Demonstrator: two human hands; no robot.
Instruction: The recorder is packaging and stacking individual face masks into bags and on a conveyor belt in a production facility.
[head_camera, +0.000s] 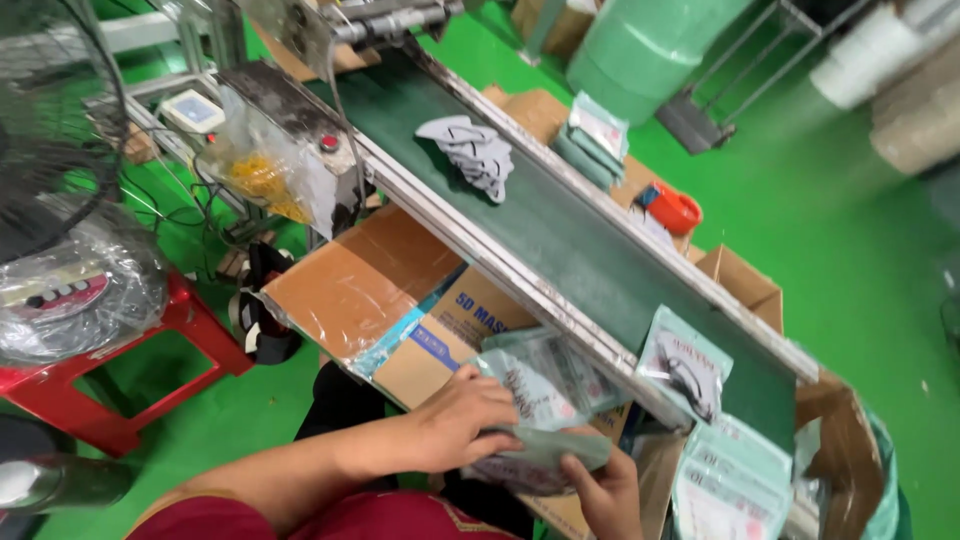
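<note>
Head view: both hands near bottom centre, close together, clamped on a stack of pale green pouches (535, 425). Left hand (468, 418) lies over the stack's left side, fingers curled on top; right hand (603, 492) grips it from below at the near right edge. The stack sits just above an open cardboard box (395, 290) with brown flaps, left of the conveyor.

Dark green conveyor belt (560, 235) runs diagonally from far left to near right, metal rails on both sides. On it, far up, a loose bundle of grey masks (470, 152); at the near end, one sealed pouch (685, 370) leaning at the belt edge. More pouches (730, 480) piled in a box at the near right, under the belt's end. Orange round lid (677, 210) and folded green packs (595, 140) on boxes beyond the far rail.

Left: red plastic stool (150, 360) carrying a plastic-wrapped bundle (75, 285), black fan grille (50, 110) above. Control box with a red button (330, 143) by the belt head. Floor (830, 250) bright green; a big green roll (650, 40) stands far off.
</note>
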